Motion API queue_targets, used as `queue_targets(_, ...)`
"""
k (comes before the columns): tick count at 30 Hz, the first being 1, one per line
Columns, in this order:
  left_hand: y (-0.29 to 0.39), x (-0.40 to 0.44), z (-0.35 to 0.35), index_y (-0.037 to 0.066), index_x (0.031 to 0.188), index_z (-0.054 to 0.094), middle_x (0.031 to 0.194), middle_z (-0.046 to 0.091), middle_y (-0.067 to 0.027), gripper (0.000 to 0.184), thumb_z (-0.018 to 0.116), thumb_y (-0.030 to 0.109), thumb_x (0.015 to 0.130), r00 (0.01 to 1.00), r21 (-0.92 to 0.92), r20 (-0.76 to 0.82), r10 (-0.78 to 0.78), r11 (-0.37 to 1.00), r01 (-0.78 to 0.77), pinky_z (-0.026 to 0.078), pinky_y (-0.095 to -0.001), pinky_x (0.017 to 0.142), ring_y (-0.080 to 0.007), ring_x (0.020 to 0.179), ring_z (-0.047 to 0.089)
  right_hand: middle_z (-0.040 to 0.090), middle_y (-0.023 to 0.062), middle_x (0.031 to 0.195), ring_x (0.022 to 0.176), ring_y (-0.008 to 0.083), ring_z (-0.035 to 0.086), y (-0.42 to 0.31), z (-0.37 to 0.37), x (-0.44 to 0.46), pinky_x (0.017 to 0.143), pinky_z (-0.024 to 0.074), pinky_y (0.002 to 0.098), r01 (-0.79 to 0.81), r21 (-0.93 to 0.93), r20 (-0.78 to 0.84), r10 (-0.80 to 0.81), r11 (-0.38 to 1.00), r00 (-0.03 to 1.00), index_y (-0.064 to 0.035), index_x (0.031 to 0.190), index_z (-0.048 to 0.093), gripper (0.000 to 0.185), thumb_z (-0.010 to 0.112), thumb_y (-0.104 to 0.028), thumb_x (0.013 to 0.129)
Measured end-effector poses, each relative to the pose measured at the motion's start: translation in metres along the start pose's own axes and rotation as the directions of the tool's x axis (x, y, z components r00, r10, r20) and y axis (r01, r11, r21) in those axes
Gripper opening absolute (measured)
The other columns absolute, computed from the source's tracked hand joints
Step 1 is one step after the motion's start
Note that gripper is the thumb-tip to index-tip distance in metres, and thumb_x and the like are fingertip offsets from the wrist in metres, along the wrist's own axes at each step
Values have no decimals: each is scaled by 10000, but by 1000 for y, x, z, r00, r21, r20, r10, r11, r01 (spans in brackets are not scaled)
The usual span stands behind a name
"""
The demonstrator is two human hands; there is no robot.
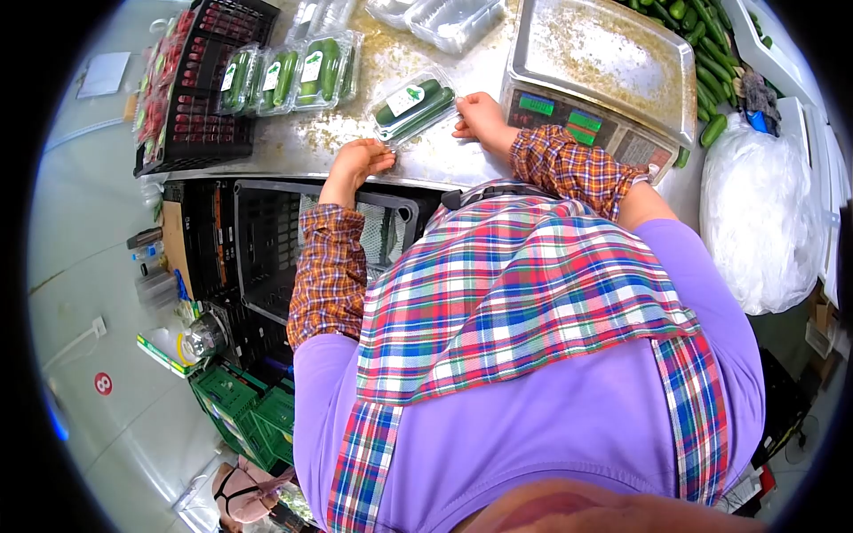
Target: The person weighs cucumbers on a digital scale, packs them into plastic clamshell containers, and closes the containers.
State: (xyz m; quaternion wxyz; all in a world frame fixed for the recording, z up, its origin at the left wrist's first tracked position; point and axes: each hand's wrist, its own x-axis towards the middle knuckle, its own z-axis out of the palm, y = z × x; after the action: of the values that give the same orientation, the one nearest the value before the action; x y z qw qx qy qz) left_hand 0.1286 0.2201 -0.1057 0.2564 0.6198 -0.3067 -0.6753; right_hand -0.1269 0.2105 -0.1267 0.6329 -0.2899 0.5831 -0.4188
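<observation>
Surface (444, 163): metal, yellowish specks
Room: pale wall (93, 266), green crates (224, 404)
Cucumber pack (414, 105): on the surface between left hand (362, 163) and right hand (484, 123)
Grip: fingers near its edges; cannot tell whether clamped
Nearby: black crate (197, 149) left, scale (615, 135) right, loose cucumbers (708, 67) beyond

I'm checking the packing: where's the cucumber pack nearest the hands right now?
At the head view's top centre, the cucumber pack lies on the metal table between left hand and right hand, left of the scale.
</observation>
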Motion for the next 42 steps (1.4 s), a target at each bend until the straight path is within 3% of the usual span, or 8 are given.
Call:
queue_targets(12,-9,4,8,-32,816,495,834,539,-122,30,524,-34,821,997,-41,-63,49,998,-52,556,-376,771,-259,785,594,527,87,665,509,163,557,3,-3,2,503,543,285,28,-75,-11,-29,997,1000,33,877,507,205,467,-169,879)
queue_targets(15,-8,3,9,-51,889,494,850,544,-128,65,512,-17,838,997,-22,-70,45,999,-47,553,-383,779,-271,817,600,556,119,653,491,182,586,11,2,6,454,534,312,98,-121,-103,-111,988,988,57,900,503,240,501,-181,866)
queue_targets(21,-5,-5,-5,-138,1048,465,922,571,-194,228,482,13,878,999,-106,-3,41,994,-41,552,-368,779,-296,849,620,514,86,640,499,160,554,2,-2,-9,475,542,294,-3,-81,22,5,997,1000,35,910,494,255,477,-219,905)
queue_targets(24,0,-10,2,-124,1072,443,975,567,-228,253,487,60,904,999,-54,-15,37,998,-37,553,-360,784,-309,897,613,517,87,636,499,160,559,3,2,-8,480,544,284,38,-56,-48,-40,998,998,38,912,500,256,484,-217,904)
queue_targets(30,-10,2,7,-121,1030,472,922,575,-195,219,494,46,890,993,36,-107,52,998,-48,569,-340,726,-273,801,624,527,89,627,500,164,568,2,1,-2,487,542,284,61,-101,-46,-66,993,997,45,910,518,233,471,-183,896)
queue_targets(36,-6,-3,11,-97,930,513,851,580,-160,126,496,12,870,983,38,-165,80,996,-75,575,-329,700,-247,758,624,569,132,658,514,193,598,1,-1,-3,477,542,302,-1,50,3,0,999,1000,62,865,509,188,503,-126,859)
queue_targets(39,-6,-1,8,-89,907,522,831,581,-152,99,488,-11,856,982,62,-164,96,994,-87,580,-323,676,-240,730,625,522,86,593,490,166,559,5,-1,-4,502,541,287,38,-25,-12,-38,999,999,33,831,521,196,468,-151,873)
queue_targets(42,-7,-2,12,-80,892,520,813,578,-143,83,478,-25,846,981,91,-168,101,992,-86,583,-321,654,-232,705,626,585,141,706,522,205,618,18,-4,8,473,525,298,40,2,9,-40,999,999,58,936,491,233,515,-159,853)
